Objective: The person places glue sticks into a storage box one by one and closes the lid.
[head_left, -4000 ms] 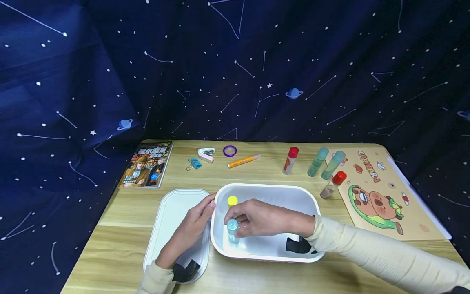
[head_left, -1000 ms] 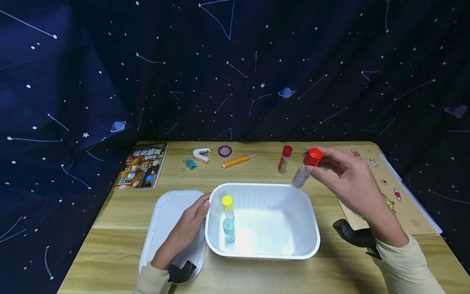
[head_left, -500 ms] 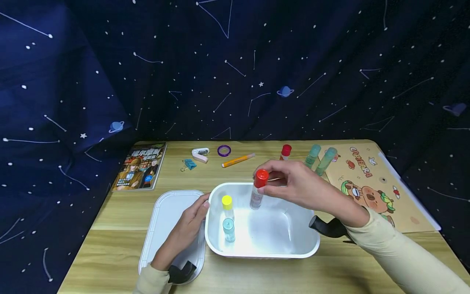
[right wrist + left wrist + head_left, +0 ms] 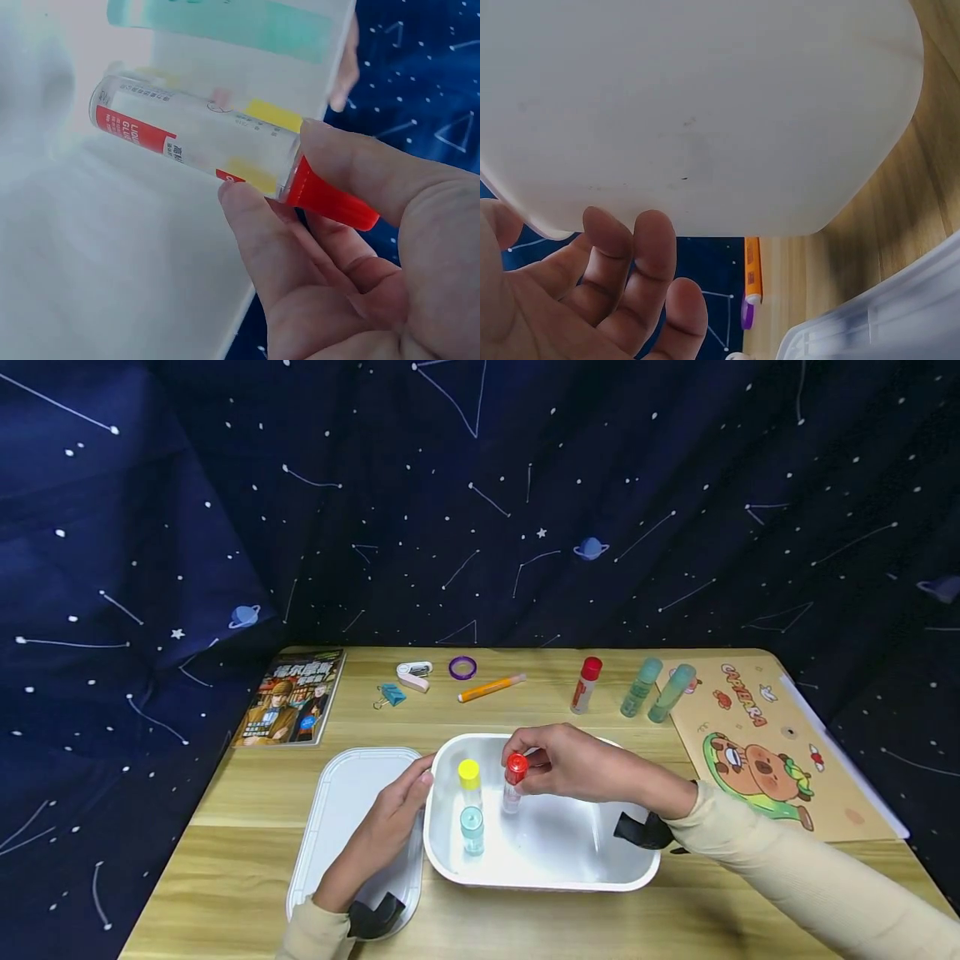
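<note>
My right hand (image 4: 581,764) pinches a clear liquid glue bottle (image 4: 191,139) with a red cap, thumb and fingers near the cap. In the head view this bottle stands upright inside the white bin (image 4: 555,883), right of two others. Those are a yellow-capped bottle (image 4: 469,775) and a teal-capped bottle (image 4: 472,831), upright along the bin's left end. My left hand (image 4: 397,810) holds the bin by its left rim; in the left wrist view its fingers (image 4: 654,247) lie against the bin's outer wall.
Behind the bin stand a red-capped glue bottle (image 4: 586,687) and two teal bottles (image 4: 641,687). A capybara folder (image 4: 765,760) lies right, a book (image 4: 292,702) back left. A white lid (image 4: 352,785) lies under my left forearm. An orange pen (image 4: 491,688), purple ring (image 4: 462,667), binder clip (image 4: 391,695) and stapler (image 4: 414,677) lie behind.
The teal-capped bottle was released in the bin. My right hand took the red-capped bottle from beside the folder, carried it left and lowered it into the bin. The left hand stayed at the rim.
</note>
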`<state>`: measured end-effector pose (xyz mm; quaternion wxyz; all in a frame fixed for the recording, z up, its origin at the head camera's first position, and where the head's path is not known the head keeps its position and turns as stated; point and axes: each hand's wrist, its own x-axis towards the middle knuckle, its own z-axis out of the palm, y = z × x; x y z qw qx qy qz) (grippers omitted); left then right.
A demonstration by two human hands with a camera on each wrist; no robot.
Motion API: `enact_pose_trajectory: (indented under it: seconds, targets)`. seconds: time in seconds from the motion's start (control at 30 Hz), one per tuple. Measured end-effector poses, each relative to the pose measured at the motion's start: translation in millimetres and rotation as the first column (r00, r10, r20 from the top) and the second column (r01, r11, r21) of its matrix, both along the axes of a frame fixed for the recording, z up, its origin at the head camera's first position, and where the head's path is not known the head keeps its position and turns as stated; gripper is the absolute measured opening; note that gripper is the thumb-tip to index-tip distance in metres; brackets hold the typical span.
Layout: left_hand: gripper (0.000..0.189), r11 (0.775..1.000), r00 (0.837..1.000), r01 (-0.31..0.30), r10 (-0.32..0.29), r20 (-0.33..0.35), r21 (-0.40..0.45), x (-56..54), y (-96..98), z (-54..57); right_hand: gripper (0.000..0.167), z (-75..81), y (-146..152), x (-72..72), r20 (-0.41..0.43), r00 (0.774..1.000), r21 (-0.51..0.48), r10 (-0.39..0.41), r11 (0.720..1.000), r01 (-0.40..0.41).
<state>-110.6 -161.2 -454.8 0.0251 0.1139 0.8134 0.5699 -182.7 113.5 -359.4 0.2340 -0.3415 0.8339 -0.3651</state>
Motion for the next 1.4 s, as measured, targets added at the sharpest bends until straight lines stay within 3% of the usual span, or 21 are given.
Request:
enact_pose_trajectory:
  seconds: [0.37, 0.9, 1.17, 1.4]
  targets:
    - [0.045, 1.0, 0.999, -0.015, 0.015, 0.04, -0.006, 0.1, 0.3, 0.4, 0.025, -19.4, -7, -5.0, 0.023, 1.0, 0.071, 0.014, 0.997, -0.015]
    - [0.047, 1.0, 0.998, -0.017, 0.018, 0.052, -0.02, 0.6, 0.8, 1.4, 0.03, -26.2, -8, -7.6, 0.033, 0.999, 0.084, 0.005, 0.996, -0.008]
    - [0.047, 0.999, 0.997, -0.037, 0.039, 0.059, -0.035, 1.9, 2.6, 4.1, 0.032, -19.0, -4, -5.4, 0.017, 1.0, 0.125, 0.0, 0.992, -0.002]
    - [0.048, 0.998, 0.997, -0.039, 0.042, 0.071, -0.04, 2.0, 2.1, 3.9, 0.042, 9.0, 13, 3.8, 0.027, 0.997, 0.12, -0.067, 0.991, 0.063]
